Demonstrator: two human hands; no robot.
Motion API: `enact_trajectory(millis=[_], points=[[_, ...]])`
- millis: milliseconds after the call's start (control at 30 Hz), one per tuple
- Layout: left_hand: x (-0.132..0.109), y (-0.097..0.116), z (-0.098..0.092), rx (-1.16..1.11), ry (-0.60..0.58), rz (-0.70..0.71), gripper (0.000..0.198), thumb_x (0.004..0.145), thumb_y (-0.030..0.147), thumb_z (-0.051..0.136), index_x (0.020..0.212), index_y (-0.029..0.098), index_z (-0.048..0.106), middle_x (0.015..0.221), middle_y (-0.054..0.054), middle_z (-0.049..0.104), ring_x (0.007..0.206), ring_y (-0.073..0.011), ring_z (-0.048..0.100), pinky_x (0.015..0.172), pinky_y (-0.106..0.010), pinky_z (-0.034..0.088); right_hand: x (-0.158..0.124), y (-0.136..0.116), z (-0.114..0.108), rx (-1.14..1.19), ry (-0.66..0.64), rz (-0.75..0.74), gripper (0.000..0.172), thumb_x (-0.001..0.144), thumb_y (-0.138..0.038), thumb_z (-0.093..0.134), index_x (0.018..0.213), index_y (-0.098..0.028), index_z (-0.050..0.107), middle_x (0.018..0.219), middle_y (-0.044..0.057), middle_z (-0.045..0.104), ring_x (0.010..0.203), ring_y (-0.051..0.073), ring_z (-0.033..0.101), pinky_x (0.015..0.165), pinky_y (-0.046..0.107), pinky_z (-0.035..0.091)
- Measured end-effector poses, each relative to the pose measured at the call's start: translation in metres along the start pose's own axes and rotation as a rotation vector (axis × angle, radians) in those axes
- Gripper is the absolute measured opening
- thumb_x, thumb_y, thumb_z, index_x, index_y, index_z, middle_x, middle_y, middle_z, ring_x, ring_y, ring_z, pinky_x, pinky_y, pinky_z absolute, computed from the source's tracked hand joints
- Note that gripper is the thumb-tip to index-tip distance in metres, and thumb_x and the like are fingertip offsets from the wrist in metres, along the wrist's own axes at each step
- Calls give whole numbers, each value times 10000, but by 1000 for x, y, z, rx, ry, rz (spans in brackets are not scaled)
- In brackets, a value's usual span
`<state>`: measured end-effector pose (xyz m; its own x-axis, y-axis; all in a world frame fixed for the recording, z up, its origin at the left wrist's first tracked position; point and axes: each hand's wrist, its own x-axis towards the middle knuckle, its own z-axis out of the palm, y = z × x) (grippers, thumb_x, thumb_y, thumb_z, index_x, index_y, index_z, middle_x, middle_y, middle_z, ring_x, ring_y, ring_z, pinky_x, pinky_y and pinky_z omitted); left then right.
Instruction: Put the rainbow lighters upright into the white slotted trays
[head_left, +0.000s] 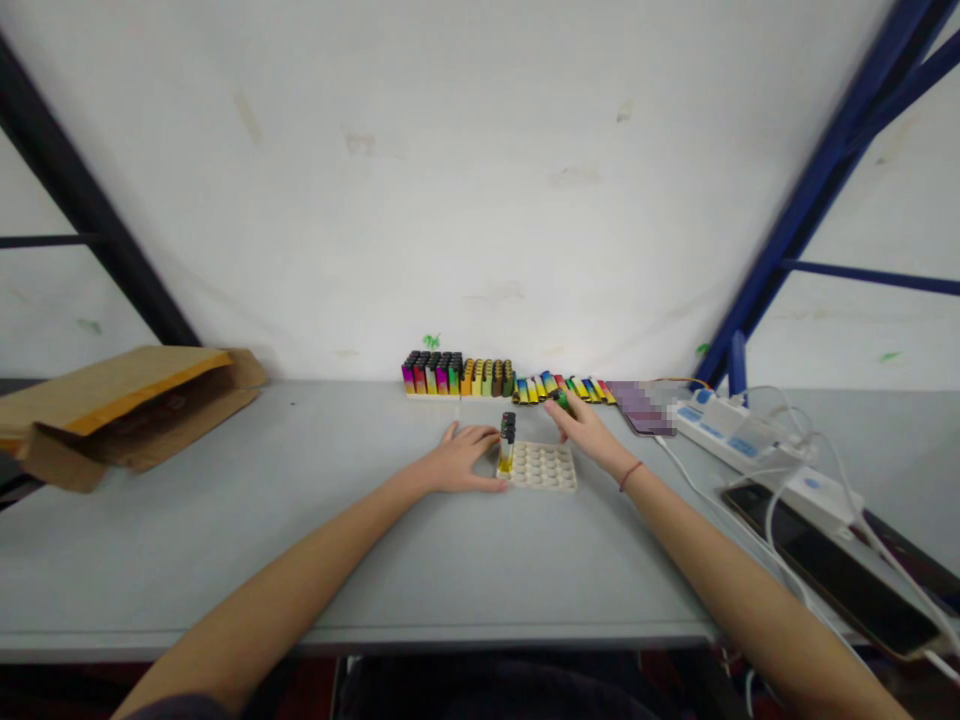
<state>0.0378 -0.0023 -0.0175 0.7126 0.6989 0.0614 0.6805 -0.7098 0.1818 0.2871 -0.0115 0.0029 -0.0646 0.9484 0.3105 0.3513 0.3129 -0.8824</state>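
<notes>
A white tray (547, 468) with round sockets lies on the grey table (300, 540). A few lighters (508, 443) stand upright at its left edge. My left hand (459, 458) rests flat on the table beside the tray, fingers spread, thumb touching the tray's left corner. My right hand (585, 425) reaches past the tray's far right corner and closes on a green lighter (560, 400) at the loose row of lying lighters (566, 388). A full rack of upright colourful lighters (457, 376) stands against the wall behind.
An opened cardboard box (120, 410) lies at the far left. A white power strip (757, 445) with white cables and two dark phones (832, 570) are on the right. A blue frame post (810, 200) rises at the right, a black one at the left.
</notes>
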Motion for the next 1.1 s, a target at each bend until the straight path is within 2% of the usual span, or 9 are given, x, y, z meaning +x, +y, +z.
enact_trajectory(millis=[100, 200, 333, 467, 633, 900, 1000, 1100], points=[[0, -1, 1, -3, 1, 2, 826, 778, 726, 521, 1393, 194, 377, 1444, -173, 392, 1342, -349, 332, 1093, -627, 93, -1, -5, 2, 83, -3, 35, 433, 813, -594, 498, 640, -206, 421, 535, -57, 405, 485, 92, 400, 480, 221, 342], [0, -2, 1, -2, 1, -2, 826, 775, 726, 523, 1393, 198, 380, 1450, -169, 386, 1342, -353, 330, 1095, -624, 88, -1, -7, 5, 191, 53, 93, 421, 793, -555, 504, 576, -215, 385, 487, -57, 375, 446, 88, 356, 434, 219, 290], [0, -1, 1, 3, -2, -12, 822, 769, 735, 519, 1381, 201, 396, 1451, -170, 384, 1338, -351, 335, 1102, -610, 84, -1, -7, 9, 327, 83, 125, 315, 743, -410, 470, 520, -220, 355, 473, -49, 352, 432, 88, 317, 405, 219, 245], [0, -1, 1, 6, -5, -13, 821, 768, 740, 512, 1375, 198, 403, 1449, -171, 385, 1336, -357, 336, 1100, -616, 92, 0, -7, 10, 417, 125, 188, 243, 692, -359, 451, 517, -218, 359, 484, -50, 338, 420, 84, 288, 390, 214, 208], [0, -1, 0, 9, -8, -14, 814, 775, 736, 508, 1377, 199, 399, 1451, -171, 382, 1339, -350, 335, 1099, -619, 94, 0, -7, 11, 424, 127, 241, 211, 679, -338, 446, 524, -214, 374, 486, -50, 345, 419, 81, 287, 389, 206, 201], [-1, 2, -3, 3, -15, -16, 812, 775, 725, 522, 1380, 199, 394, 1448, -168, 388, 1342, -348, 332, 1105, -611, 93, -3, -7, 13, 401, 133, 169, 306, 740, -450, 514, 588, -210, 402, 524, -55, 380, 440, 82, 327, 412, 212, 247], [-1, 2, -2, 3, -12, -17, 810, 780, 709, 537, 1380, 185, 393, 1443, -182, 391, 1341, -344, 335, 1101, -618, 93, -2, -3, 13, 366, 115, 133, 312, 759, -438, 480, 561, -208, 411, 511, -37, 403, 452, 98, 380, 437, 230, 302], [0, 1, -1, 3, -11, -16, 814, 779, 713, 534, 1381, 183, 393, 1447, -181, 386, 1341, -351, 333, 1095, -630, 95, 1, 3, 13, 390, 95, 138, 274, 738, -402, 464, 550, -211, 410, 499, -38, 392, 443, 102, 368, 431, 237, 302]])
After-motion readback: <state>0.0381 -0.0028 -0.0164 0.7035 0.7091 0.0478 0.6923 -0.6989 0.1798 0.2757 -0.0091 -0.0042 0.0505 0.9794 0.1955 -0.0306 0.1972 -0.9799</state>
